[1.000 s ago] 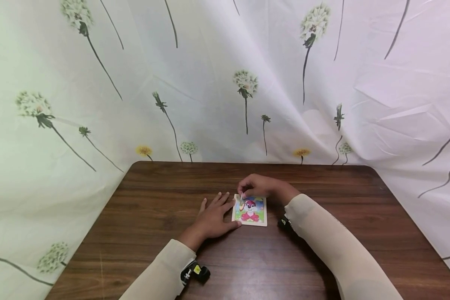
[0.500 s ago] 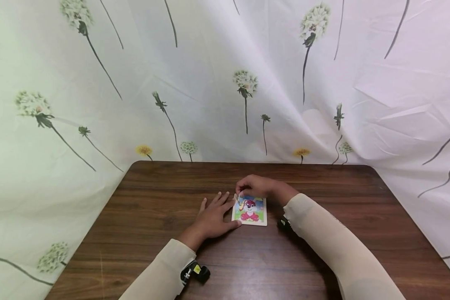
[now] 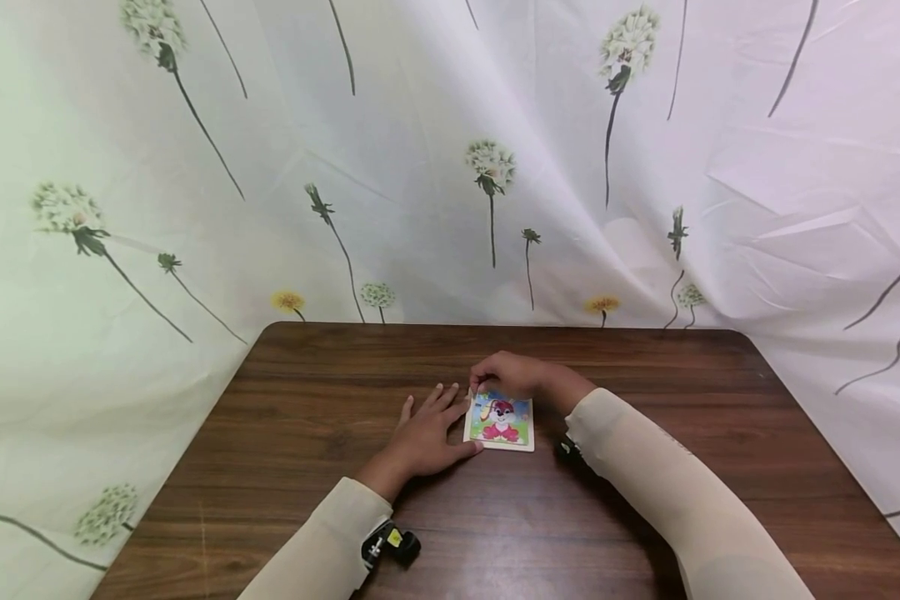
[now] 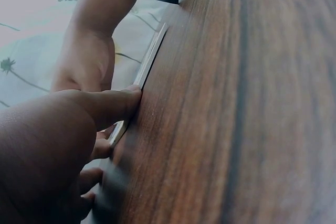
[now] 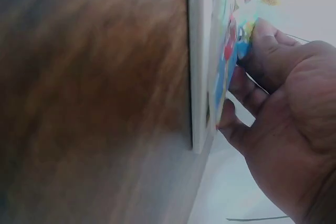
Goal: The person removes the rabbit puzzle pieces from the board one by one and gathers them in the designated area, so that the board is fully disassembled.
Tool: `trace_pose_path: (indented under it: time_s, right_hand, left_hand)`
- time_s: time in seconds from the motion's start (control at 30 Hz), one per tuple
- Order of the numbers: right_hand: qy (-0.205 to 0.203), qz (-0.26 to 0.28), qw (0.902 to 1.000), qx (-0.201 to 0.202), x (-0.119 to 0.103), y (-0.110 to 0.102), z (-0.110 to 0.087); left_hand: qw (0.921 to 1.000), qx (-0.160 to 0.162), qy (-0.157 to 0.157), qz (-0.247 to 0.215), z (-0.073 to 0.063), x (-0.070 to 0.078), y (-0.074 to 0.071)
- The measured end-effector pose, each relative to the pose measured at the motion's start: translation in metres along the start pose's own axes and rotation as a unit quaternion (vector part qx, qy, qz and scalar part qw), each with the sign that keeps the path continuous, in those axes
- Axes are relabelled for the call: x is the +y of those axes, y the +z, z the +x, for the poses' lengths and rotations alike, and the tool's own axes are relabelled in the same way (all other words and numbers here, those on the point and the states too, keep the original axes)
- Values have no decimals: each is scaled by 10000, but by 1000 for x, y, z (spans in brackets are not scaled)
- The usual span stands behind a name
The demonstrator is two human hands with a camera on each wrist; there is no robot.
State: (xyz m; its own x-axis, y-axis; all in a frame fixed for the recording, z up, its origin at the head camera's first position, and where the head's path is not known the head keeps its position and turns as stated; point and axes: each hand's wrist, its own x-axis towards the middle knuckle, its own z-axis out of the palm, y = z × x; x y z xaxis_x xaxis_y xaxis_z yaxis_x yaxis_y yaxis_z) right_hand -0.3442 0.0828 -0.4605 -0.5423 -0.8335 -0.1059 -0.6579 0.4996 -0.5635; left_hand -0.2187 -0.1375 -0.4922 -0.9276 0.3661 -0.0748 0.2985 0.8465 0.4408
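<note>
A square picture puzzle board point(image 3: 513, 449) with a pale rim and a pink-and-white cartoon animal point(image 3: 501, 423) lies on the table. My left hand point(image 3: 427, 437) lies spread at its left side, thumb on the near-left corner and index finger along the left edge. In the left wrist view that thumb presses the board's thin edge point(image 4: 152, 53). Over the far-left corner, my right hand point(image 3: 513, 373) pinches a small blue-and-yellow puzzle piece point(image 5: 244, 38) between thumb and fingers. Its other fingers rest at the board's far edge, and the hand hides part of the picture's top.
The dark wood-grain table point(image 3: 330, 375) stretches around the board on all sides. Behind it hangs a white cloth point(image 3: 420, 208) printed with dandelions. Black camera mounts point(image 3: 390, 543) sit at both wrists, close to the tabletop.
My right hand has shifted slightly left toward the board's far-left corner. The piece, earlier with its pale edge showing upright, has moved that way with it. My left hand has stayed put.
</note>
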Motion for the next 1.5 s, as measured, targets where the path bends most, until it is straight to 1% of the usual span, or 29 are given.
trace_pose_path:
  time_s: [0.2, 0.47, 0.6, 0.7, 0.83, 1.03, 1.23, 1.37, 1.5]
  right_hand:
    - [-81, -93, 9999, 106, -1, -2, -1]
    - [-95, -17, 9998, 176, 3, -2, -1]
    - [14, 153, 9998, 161, 3, -1, -2]
    - [175, 279, 9993, 153, 2, -1, -3]
    - [299, 277, 9991, 133, -2, -1, -5]
    - [288, 206, 9994, -7, -9, 0, -6]
    - [303, 465, 9985, -26, -8, -1, -8]
    - [202, 615, 9979, 50, -6, -2, -12]
    - [153, 637, 9975, 252, -4, -3, -19]
  left_hand:
    - [10000, 30, 17, 26, 1, -1, 1]
    - [10000, 2, 13, 23, 1, 0, 1]
    - [10000, 8, 47, -25, 0, 1, 0]
    - [10000, 24, 79, -39, 0, 1, 0]
    - [9999, 78, 120, -28, 1, 0, 1]
    - [9999, 72, 103, -62, 1, -1, 1]
    - [10000, 14, 68, -42, 1, -1, 1]
    - [10000, 9, 44, -57, 0, 1, 0]
    - [10000, 10, 47, -84, -1, 1, 0]
